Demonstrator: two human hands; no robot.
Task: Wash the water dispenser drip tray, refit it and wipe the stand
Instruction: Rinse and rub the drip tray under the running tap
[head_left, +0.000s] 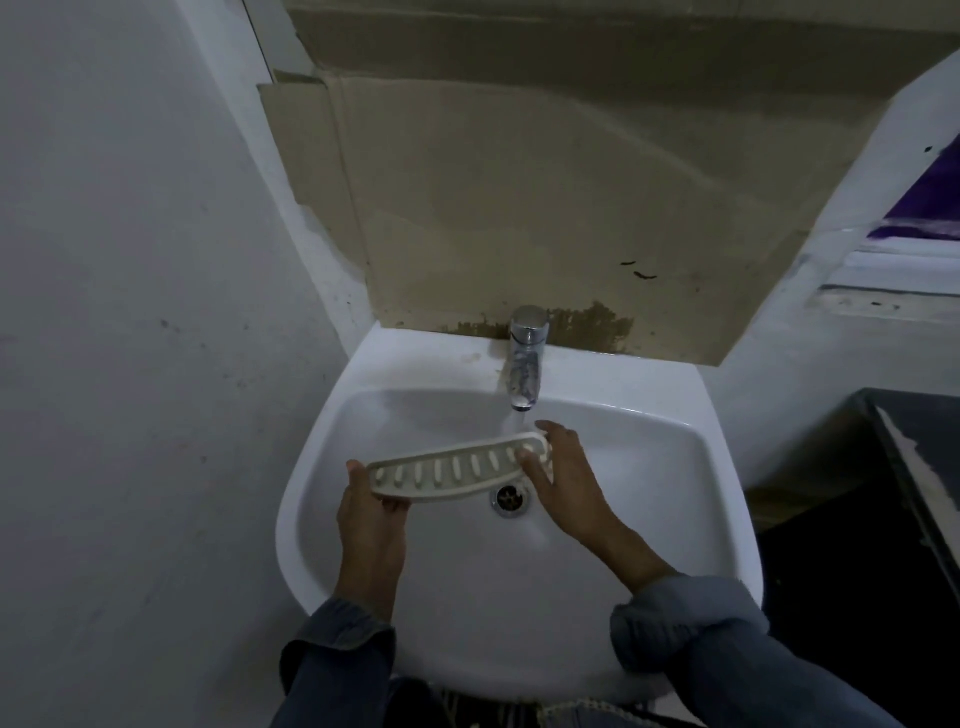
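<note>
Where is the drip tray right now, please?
Head view, centre: the drip tray is held over the sink by left hand and right hand, right end under the running tap.

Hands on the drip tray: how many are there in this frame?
2. The left hand grips the left end of the drip tray; the right hand holds its right end under the running tap, above the sink. No other hand shows.

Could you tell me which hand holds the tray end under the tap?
The right hand; the left hand grips the drip tray at its other end, away from the tap.
</note>
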